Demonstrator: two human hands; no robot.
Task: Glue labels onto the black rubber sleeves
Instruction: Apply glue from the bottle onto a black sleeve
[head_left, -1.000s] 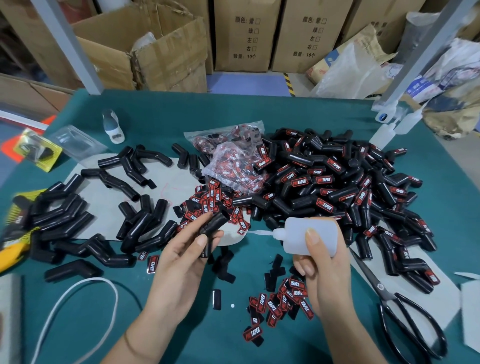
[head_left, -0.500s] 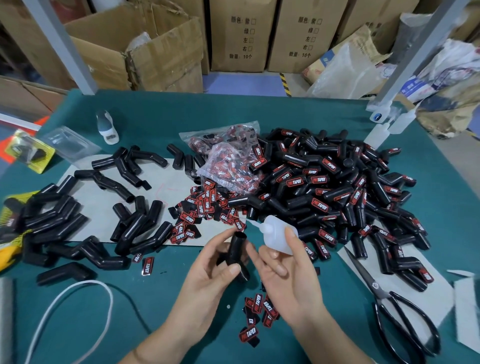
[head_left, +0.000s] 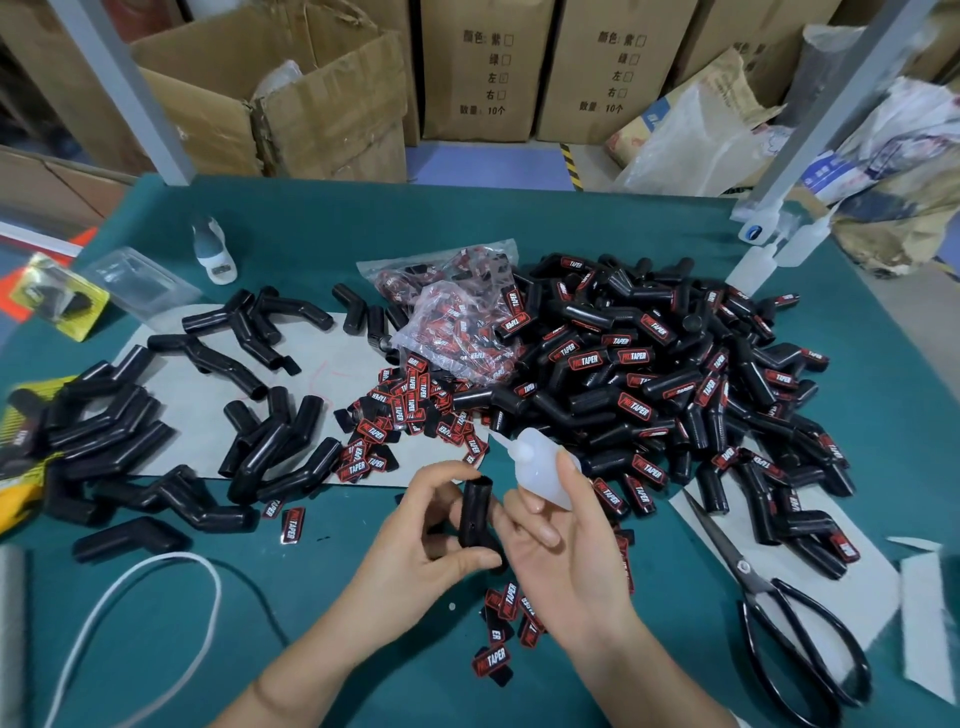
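Note:
My left hand (head_left: 421, 540) grips a bare black rubber sleeve (head_left: 475, 512) upright over the green table, thumb and fingers around it. My right hand (head_left: 566, 545) holds a translucent glue bottle (head_left: 540, 467), nozzle pointing up-left, while its lower fingers touch the sleeve's right side. Loose red-and-black labels (head_left: 410, 405) lie in a heap beyond my hands, and a few more labels (head_left: 506, 603) lie beneath them. A big pile of labelled sleeves (head_left: 675, 384) fills the right. Unlabelled sleeves (head_left: 270, 447) are scattered on the left.
A clear bag of labels (head_left: 457, 322) sits mid-table. Black scissors (head_left: 779, 623) lie at the right front. A white cord (head_left: 130, 597) loops at the left front. A small glue bottle (head_left: 213, 249) stands at the far left, with spare squeeze bottles (head_left: 753, 265) at the far right. Cardboard boxes (head_left: 322, 98) stand behind the table.
My left hand lifted a sleeve from near the label heap and brought it toward me. My right hand carried the glue bottle left, turned its nozzle upward and closed in beside the sleeve.

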